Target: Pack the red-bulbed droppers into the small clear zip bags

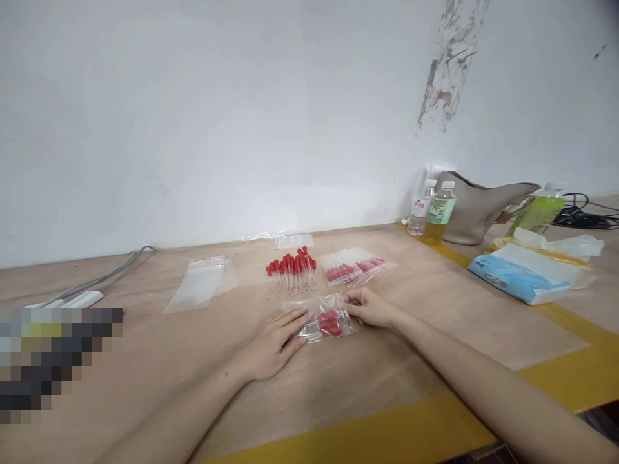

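One table (pixel 145 386): plywood top with yellow tape along its near edge. It carries the dropper pile (pixel 291 269), which is the reference for every place below.
Beige bag (pixel 476 209): far right of the dropper pile, against the wall, slumped.
Blue pack (pixel 522 276): right of the dropper pile and nearer than the beige bag, lying flat.
Empty bags (pixel 200 283): left of the dropper pile, a loose clear stack, apart from it.
Filled bags (pixel 355 266): just right of the dropper pile, fanned out, red bulbs showing through.
Dropper pile: loose glass droppers, red bulbs toward the wall, unbagged.
Zip bag (pixel 325 319): just in front of the dropper pile, flat on the table, red bulbs bunched inside near its middle.
Left hand (pixel 275 341): in front and slightly left of the dropper pile, spread flat, fingertips pressing the zip bag's left end.
Right hand (pixel 370 308): in front and right of the dropper pile, fingers curled close at the zip bag's right edge, apparently pinching it.
Bottles (pixel 438 216): two, upright, far right of the dropper pile beside the beige bag.
Risk 1: the flat left palm could bear down on glass stems and crack one.
Risk 2: a partly closed seal would let droppers slide out when the bag is lifted.
Risk 3: a forearm sweep could scatter the loose pile just behind.
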`<state>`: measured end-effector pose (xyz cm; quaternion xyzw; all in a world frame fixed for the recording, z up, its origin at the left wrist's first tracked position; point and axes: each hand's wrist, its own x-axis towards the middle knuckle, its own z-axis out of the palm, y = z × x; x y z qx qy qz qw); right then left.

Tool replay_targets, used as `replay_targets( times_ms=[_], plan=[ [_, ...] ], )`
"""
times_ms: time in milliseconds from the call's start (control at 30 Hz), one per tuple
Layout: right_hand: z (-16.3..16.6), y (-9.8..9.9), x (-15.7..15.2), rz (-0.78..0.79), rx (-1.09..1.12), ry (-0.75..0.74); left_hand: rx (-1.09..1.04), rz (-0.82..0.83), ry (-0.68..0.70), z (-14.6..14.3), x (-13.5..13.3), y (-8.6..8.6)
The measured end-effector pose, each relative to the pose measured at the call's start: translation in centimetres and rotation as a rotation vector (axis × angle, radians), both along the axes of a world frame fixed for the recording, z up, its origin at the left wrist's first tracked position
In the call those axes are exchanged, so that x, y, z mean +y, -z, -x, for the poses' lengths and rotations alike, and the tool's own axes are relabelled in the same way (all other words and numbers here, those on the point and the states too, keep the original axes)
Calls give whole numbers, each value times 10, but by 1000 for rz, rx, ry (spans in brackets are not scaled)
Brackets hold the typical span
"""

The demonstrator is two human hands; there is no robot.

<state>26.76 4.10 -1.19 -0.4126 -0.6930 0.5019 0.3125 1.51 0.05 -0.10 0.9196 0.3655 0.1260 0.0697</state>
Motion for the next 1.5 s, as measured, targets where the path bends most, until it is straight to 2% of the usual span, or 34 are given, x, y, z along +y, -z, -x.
replay_targets(
  times_ms=[167,333,500,633,800,867,1000,1067,1167,1300,1500],
  plan=[
    [3,3,-1,-44,74,-10,40,0,6,0,0,-2],
    [4,10,-1,38,80,93,47,18,8,0,0,-2],
    [10,7,-4,63,136,150,65,11,4,0,-1,-2],
    [15,5,-6,70,113,175,90,7,-17,0,0,0],
    [4,-4,-9,112,-38,47,102,15,-28,0,1,2],
    [-4,-10,-7,93,-107,75,74,0,-29,0,1,2],
    [-11,-19,16,-224,-195,314,-23,-19,-33,0,1,4],
    [-3,-25,34,-324,-275,385,-54,-12,-17,0,0,3],
    [23,-34,64,-305,-387,435,-71,1,2,0,-1,2],
    [62,-41,98,-279,-433,503,-72,16,2,-1,-2,2],
    [82,-38,125,-253,-482,425,-76,29,5,0,-2,3]
  ],
)
